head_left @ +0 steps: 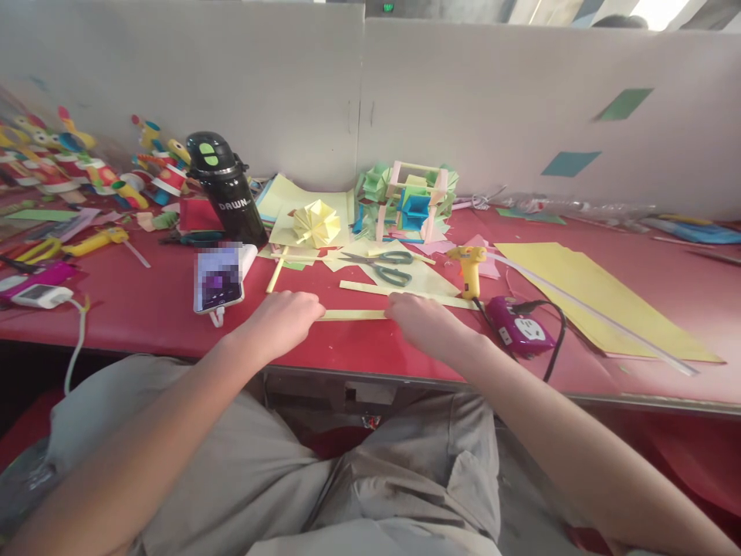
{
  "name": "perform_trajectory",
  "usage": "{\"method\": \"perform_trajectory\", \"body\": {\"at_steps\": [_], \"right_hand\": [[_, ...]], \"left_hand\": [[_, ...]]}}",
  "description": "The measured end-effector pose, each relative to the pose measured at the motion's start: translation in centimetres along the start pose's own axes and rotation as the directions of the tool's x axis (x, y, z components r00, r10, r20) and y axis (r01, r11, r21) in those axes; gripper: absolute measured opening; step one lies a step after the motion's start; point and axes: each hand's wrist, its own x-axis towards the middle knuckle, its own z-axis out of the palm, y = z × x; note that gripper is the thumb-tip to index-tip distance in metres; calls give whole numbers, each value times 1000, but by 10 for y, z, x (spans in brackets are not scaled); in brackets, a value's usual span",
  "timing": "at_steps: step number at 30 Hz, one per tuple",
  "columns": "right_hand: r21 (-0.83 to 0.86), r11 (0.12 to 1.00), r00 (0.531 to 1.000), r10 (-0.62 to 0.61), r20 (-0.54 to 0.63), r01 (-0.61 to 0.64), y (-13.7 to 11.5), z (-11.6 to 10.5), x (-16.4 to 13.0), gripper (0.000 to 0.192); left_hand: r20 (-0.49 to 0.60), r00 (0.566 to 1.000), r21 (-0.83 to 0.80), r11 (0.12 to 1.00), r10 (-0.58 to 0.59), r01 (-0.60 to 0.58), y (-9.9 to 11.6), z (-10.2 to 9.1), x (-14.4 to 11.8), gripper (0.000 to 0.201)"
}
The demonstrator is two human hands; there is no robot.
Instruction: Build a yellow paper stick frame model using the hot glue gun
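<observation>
Hands, left (285,318) and right (417,318), pinch closed on opposite ends of yellow paper strip (353,314); advise holding it flat, taut, edges aligned.

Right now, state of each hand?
Left hand: fingers closed on the left end of the yellow paper strip, on the red table.
Right hand: fingers closed on the strip's right end.

A red table (144,309) runs along pale partition boards (231,77), with a seam between two panels. Coloured paper scraps (622,104) stick to the right board. Bright light (660,11) shows above its top edge.
</observation>
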Motion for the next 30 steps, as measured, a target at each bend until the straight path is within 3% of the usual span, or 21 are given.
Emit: {"method": "perform_trajectory", "body": {"at_steps": [2, 5, 9, 12, 15, 18, 30], "right_hand": [[6, 1000, 998, 17, -56, -17, -6, 8, -5, 31], [57, 997, 983, 61, -172, -52, -22, 21, -9, 30], [154, 988, 941, 71, -331, -21, -46, 38, -9, 37], [229, 973, 916, 108, -387, -18, -55, 47, -9, 39], [301, 954, 900, 143, -411, -14, -54, 51, -10, 38], [340, 939, 904, 184, -385, -46, -49, 51, -12, 39], [298, 944, 896, 252, -365, -144, -45, 54, -21, 42]], "left_hand": [[33, 999, 154, 988, 7, -12, 9, 2, -5, 42], [24, 1000, 239, 971, -13, 7, 27, 7, -12, 42], [-54, 997, 249, 966, -58, 70, 49, 21, -18, 46], [-132, 990, 238, 968, -51, 82, 52, 32, -22, 47], [-197, 980, 218, 973, -39, 82, 48, 38, -26, 47], [-187, 981, 178, 981, -49, 82, 45, 39, -29, 47], [-216, 970, 130, 981, -114, 144, 42, 42, -43, 51]]}}
